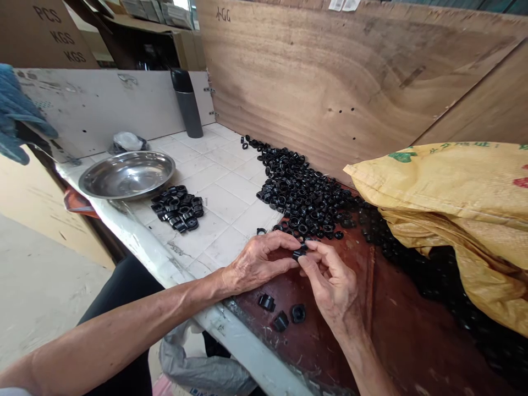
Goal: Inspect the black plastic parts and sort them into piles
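My left hand (258,263) pinches a small black plastic part (297,254) between thumb and fingers. From the other side, the fingertips of my right hand (332,280) close on a black ring (304,246) that touches this part. Whether the two pieces are joined I cannot tell. Just beyond my fingers lies a large heap of black rings (297,192) spread against the wooden board. Nearer to me, several loose black parts (281,321) lie on the dark red board (330,352).
A steel bowl (127,175) sits at the left of the white tiled table (223,192), with a small pile of black parts (178,209) beside it. A dark thermos (187,104) stands behind. A yellow woven sack (445,181) lies at right. A plywood panel (322,71) closes the back.
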Demonstrator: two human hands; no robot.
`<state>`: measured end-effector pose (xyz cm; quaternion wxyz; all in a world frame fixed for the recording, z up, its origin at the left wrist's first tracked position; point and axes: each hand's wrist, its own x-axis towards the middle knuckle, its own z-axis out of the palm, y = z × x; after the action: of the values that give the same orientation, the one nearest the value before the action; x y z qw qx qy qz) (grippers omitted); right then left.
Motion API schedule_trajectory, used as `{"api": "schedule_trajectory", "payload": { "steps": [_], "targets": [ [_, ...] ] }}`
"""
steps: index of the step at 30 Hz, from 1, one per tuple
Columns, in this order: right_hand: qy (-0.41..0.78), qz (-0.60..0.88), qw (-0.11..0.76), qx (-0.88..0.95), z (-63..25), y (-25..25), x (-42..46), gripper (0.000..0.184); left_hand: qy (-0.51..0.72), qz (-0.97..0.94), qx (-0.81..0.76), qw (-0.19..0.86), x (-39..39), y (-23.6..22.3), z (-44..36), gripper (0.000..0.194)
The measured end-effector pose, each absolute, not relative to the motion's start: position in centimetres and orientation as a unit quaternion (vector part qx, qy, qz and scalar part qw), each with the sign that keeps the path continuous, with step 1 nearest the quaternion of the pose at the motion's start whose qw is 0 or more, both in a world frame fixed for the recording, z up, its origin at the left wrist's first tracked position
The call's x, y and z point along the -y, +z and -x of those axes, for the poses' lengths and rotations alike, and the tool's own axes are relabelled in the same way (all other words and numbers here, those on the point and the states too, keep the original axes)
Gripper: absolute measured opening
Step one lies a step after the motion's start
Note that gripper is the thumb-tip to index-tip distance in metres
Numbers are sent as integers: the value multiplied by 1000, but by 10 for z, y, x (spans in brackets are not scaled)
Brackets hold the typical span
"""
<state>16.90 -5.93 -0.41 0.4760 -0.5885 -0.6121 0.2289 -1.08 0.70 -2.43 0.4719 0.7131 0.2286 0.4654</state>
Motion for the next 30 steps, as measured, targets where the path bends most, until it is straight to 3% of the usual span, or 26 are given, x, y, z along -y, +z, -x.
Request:
{"api": "schedule_trajectory", "payload": {
  "steps": [10, 15, 20, 26, 30],
  "targets": [
    [263, 580, 434, 638, -170, -3, 61, 22, 425, -705, -230, 518, -3, -21, 11, 25],
    [169, 602, 409, 664, -170, -6, 58, 46, 408, -752, -222, 467, -3, -14, 13, 22],
    [147, 590, 467, 642, -168, -8, 58, 25, 405, -730, -231, 499, -2, -18, 11, 22],
    [218, 560, 432, 672, -171, 3, 62, 18, 420, -695, -235, 534, -2, -21, 11, 25],
    [145, 592, 415, 675, -171, 0, 59, 44, 406, -731, -218, 504, -3, -16, 12, 24]
  ]
}}
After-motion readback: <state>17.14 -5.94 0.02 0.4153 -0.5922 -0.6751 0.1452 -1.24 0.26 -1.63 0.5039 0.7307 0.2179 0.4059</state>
